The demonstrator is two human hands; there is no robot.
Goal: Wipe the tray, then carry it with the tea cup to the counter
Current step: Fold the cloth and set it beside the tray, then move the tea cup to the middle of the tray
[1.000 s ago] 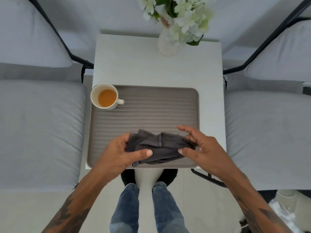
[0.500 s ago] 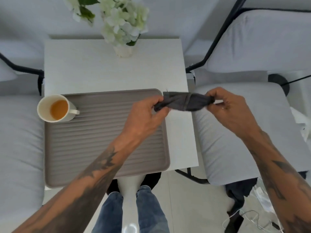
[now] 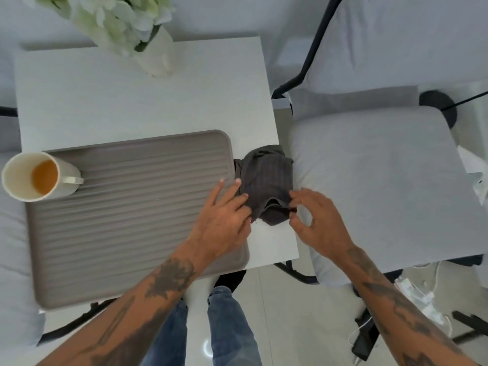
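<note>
A grey ribbed tray (image 3: 118, 233) lies on the white table (image 3: 132, 96), its near edge past the table's front. A cream tea cup (image 3: 29, 178) holding amber tea stands on the tray's far left corner. A dark grey cloth (image 3: 266, 178) lies folded on the table just right of the tray. My left hand (image 3: 221, 220) rests flat with fingers spread across the tray's right rim and the cloth's left edge. My right hand (image 3: 317, 223) pinches the cloth's near right fold between thumb and fingertips.
A white vase of white flowers (image 3: 155, 54) stands at the table's far side. A grey cushioned chair (image 3: 383, 180) with a black frame sits close on the right, another cushion (image 3: 10, 247) on the left. Cables and a dark device (image 3: 422, 299) lie on the floor at right.
The cloth went from over the tray, was carried rightward in both hands, and now lies on the table beside the tray. My view has swung to the right.
</note>
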